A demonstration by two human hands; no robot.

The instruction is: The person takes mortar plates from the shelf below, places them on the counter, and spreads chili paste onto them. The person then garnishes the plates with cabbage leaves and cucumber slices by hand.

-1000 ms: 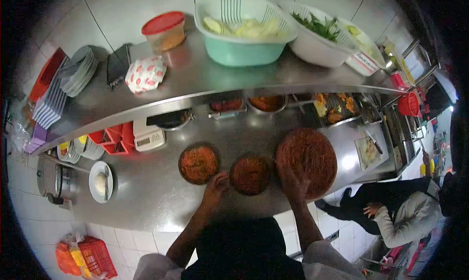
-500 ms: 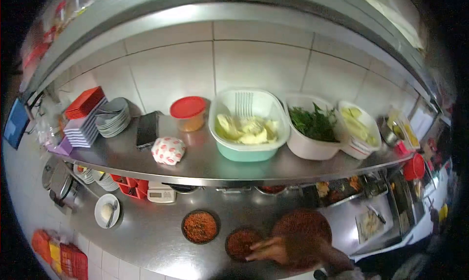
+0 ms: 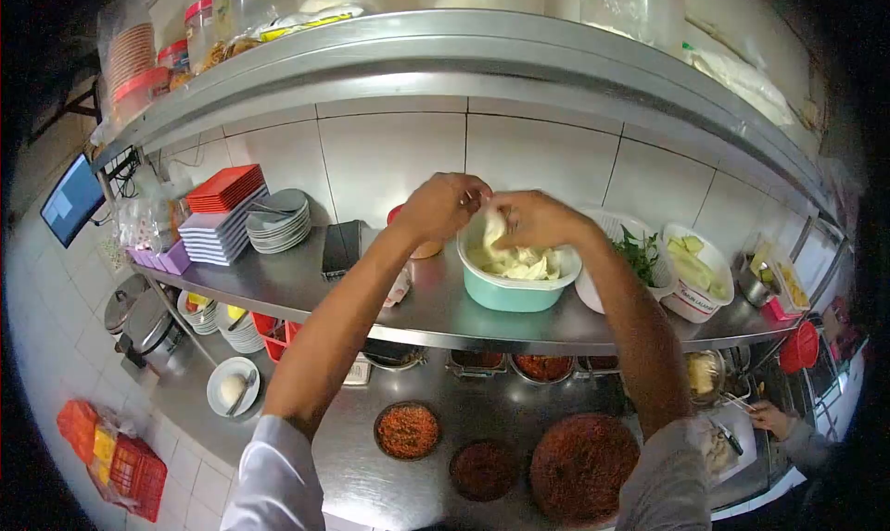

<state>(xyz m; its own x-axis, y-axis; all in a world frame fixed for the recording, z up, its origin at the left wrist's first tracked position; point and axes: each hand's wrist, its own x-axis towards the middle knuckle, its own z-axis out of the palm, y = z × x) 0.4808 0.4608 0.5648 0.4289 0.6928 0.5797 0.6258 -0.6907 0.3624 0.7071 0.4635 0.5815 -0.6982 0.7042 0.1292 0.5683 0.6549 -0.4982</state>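
Both of my hands are raised over the green basin (image 3: 515,295) with a white colander and pale leafy pieces (image 3: 530,266). My right hand (image 3: 535,220), fingers curled, holds a pale leaf piece (image 3: 494,227) above the others. My left hand (image 3: 446,207) is beside it with its fingertips bent together near the top of that piece; whether they grip anything is hidden. On the counter below are a small dish of orange-red food (image 3: 407,430), a dark red dish (image 3: 483,470) and a wide reddish-brown stone dish (image 3: 582,468).
Stacked plates (image 3: 279,223) and red trays (image 3: 225,188) stand on the shelf (image 3: 278,281). A white basket of green leaves (image 3: 638,258) is to the right. The upper shelf edge (image 3: 445,54) crosses overhead. At lower right, a co-worker's hand (image 3: 770,420) is near a board.
The view has tilted up toward the shelves. My hands have moved from the dishes on the counter up to the green basin, and my right hand has taken hold of a leaf piece.
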